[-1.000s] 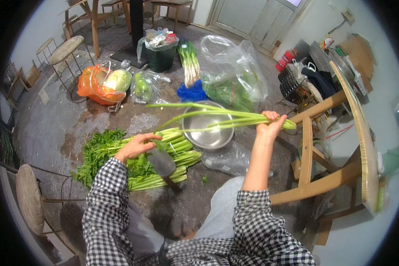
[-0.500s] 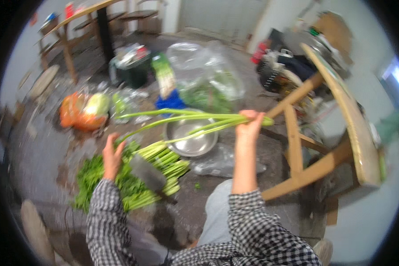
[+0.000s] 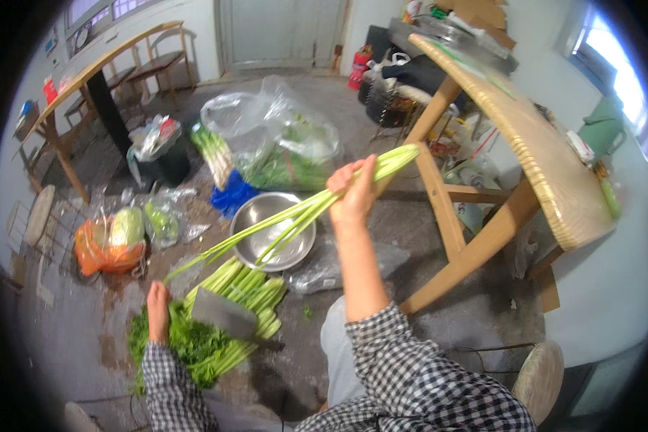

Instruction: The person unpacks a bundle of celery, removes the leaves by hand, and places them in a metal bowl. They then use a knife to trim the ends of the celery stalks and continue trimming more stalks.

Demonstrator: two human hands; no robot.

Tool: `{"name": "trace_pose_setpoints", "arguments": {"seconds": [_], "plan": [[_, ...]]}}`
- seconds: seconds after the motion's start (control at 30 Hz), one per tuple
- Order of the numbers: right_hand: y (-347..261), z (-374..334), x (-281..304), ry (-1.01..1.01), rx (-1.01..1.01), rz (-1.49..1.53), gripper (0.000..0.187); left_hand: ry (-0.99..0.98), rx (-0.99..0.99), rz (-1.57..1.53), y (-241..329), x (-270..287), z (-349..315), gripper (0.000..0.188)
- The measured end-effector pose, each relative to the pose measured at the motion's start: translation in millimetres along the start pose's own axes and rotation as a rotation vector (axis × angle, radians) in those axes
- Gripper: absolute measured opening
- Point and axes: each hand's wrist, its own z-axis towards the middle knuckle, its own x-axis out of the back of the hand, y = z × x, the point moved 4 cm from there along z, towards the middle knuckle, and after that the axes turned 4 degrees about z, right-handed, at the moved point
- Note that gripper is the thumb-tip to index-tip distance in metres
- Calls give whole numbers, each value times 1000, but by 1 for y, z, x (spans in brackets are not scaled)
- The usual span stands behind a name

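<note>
My right hand [image 3: 353, 193] is raised over the floor, closed round a small bunch of celery stalks [image 3: 291, 218]. Their thick pale ends stick out beyond its fist, and the thin ends slope down to the left. At a thin tip, my left hand [image 3: 158, 311] has its fingers pressed together on the celery. Below the held stalks lies a pile of celery [image 3: 255, 288], with its leaves [image 3: 194, 345] by my left wrist. A cleaver [image 3: 225, 315] rests across the pile, its broad grey blade to the left. Partly behind the held stalks stands a steel bowl [image 3: 295, 248].
A clear bag [image 3: 345, 268] lies right of the bowl. Beyond are scallions [image 3: 212, 155], a large clear bag of greens [image 3: 288, 162], an orange bag with a cabbage [image 3: 108, 248] and a full bin [image 3: 162, 158]. A tilted wooden table [image 3: 540, 158] stands close on the right.
My view has shifted, tilting up and to the right. The celery now slants more steeply between my hands. My left hand's fingers, spread before, have come together at the thin end.
</note>
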Motion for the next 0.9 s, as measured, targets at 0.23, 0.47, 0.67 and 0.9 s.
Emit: {"name": "trace_pose_setpoints", "arguments": {"seconds": [0.23, 0.47, 0.67, 0.9], "plan": [[-32, -13, -15, -71, 38, -323, 40, 265, -11, 210, -50, -31, 44, 21], [-102, -22, -34, 8, 296, -684, 42, 480, 105, 8, -96, -129, 85, 24], [-79, -3, -11, 65, 203, -699, 38, 129, 293, -136, -57, -260, 166, 78], [-79, 14, 11, 74, 159, -971, 34, 168, 285, 46, -104, -318, 29, 38]]}}
